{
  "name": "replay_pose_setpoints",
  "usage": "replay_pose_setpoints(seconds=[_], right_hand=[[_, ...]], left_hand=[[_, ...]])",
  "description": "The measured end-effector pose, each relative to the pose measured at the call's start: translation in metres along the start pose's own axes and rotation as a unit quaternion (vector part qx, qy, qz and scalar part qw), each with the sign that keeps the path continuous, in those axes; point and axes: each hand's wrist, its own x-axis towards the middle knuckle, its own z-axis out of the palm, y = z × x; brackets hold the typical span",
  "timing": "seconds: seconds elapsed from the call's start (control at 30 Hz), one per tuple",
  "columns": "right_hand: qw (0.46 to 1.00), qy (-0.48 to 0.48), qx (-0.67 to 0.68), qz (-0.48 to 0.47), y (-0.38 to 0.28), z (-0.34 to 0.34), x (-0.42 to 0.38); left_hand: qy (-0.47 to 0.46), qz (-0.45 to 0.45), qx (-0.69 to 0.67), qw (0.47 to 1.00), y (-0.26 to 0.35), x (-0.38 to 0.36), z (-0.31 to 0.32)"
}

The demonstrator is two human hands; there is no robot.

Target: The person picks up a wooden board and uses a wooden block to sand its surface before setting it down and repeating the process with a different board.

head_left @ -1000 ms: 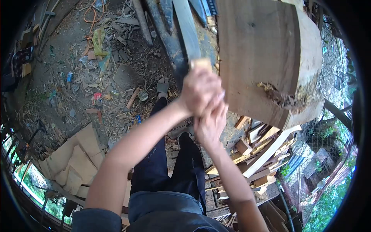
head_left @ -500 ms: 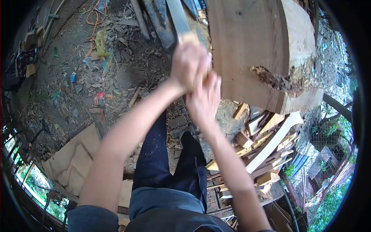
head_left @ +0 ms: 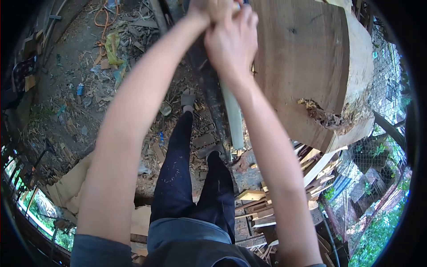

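Tan and blurred, a small piece (head_left: 217, 11) sits at the top edge of the view, in the closed left hand (head_left: 202, 8); the right hand (head_left: 232, 42) is just beside it, its grip too hidden to tell. Below them a pale grey strip (head_left: 234, 120) lies between a dark beam (head_left: 212, 91) and a thick wooden slab (head_left: 298, 62). Lettering on the blue can (head_left: 80, 89) is unreadable. Both hands have moved farther up, uncovering the strip's near end

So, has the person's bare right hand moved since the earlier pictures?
Yes. Against the thick brown wooden slab, the right hand has gone forward: it was by the slab's near left corner and is now farther up its left edge.
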Motion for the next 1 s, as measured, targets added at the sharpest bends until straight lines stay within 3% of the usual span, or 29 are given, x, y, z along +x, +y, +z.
replay_pose_setpoints(seconds=[0.07, 0.13, 0.2, 0.27, 0.4, 0.47, 0.57, 0.67, 0.7, 0.73, 0.77, 0.8, 0.83, 0.9, 0.93, 0.97, 1.0], right_hand=[[0.999, 0.001, -0.027, -0.021, -0.002, 0.015, 0.031], [0.999, 0.034, 0.018, 0.017, -0.001, 0.013, 0.024], [0.998, 0.036, 0.048, -0.005, 0.000, -0.013, -0.035], [0.995, -0.087, 0.046, 0.026, 0.003, -0.053, -0.114], [0.983, -0.166, 0.049, 0.064, 0.011, -0.119, -0.256], [0.984, -0.166, 0.042, 0.053, 0.019, -0.128, -0.289], [0.981, -0.188, 0.032, 0.038, 0.016, -0.120, -0.262], [0.986, -0.165, 0.014, 0.018, 0.004, -0.082, -0.167], [0.991, -0.132, 0.009, 0.027, 0.000, -0.066, -0.129], [0.995, -0.097, 0.004, 0.035, -0.002, -0.048, -0.092], [0.997, -0.069, -0.009, 0.020, 0.000, -0.028, -0.059], [0.999, -0.041, -0.023, 0.006, 0.003, -0.011, -0.029], [1.000, 0.001, -0.021, -0.003, 0.002, 0.002, 0.001], [0.999, 0.046, -0.014, -0.010, 0.002, 0.008, 0.017], [1.000, 0.006, -0.010, -0.021, 0.004, 0.006, 0.012], [0.999, -0.030, -0.007, -0.034, 0.006, 0.003, 0.006], [0.998, 0.006, -0.002, -0.063, 0.009, 0.002, -0.013]], left_hand=[[0.009, 0.057, 0.045, 0.997, -0.042, 0.014, 0.009], [0.014, 0.106, 0.079, 0.991, -0.023, 0.007, 0.008], [0.074, -0.028, 0.001, 0.997, 0.037, -0.022, -0.001], [-0.012, -0.103, -0.042, 0.994, 0.107, -0.086, -0.008], [-0.032, -0.169, -0.074, 0.982, 0.249, -0.182, -0.012], [-0.107, -0.197, -0.082, 0.971, 0.282, -0.201, -0.020], [-0.051, -0.174, -0.076, 0.980, 0.256, -0.187, -0.018], [0.036, -0.094, -0.049, 0.994, 0.161, -0.128, -0.004], [0.025, -0.076, -0.067, 0.995, 0.123, -0.103, -0.005], [-0.008, -0.108, -0.072, 0.992, 0.091, -0.078, -0.005], [-0.069, -0.205, -0.116, 0.969, 0.064, -0.053, -0.004], [0.034, -0.047, -0.054, 0.997, 0.035, -0.015, -0.004], [0.020, -0.024, -0.035, 0.999, 0.011, -0.001, 0.001], [0.004, -0.041, -0.031, 0.999, 0.007, 0.011, -0.004], [-0.011, -0.032, -0.005, 0.999, 0.016, 0.012, -0.008], [-0.060, -0.119, -0.001, 0.991, 0.032, 0.003, -0.010], [-0.106, -0.204, 0.005, 0.973, 0.060, -0.011, -0.017]])
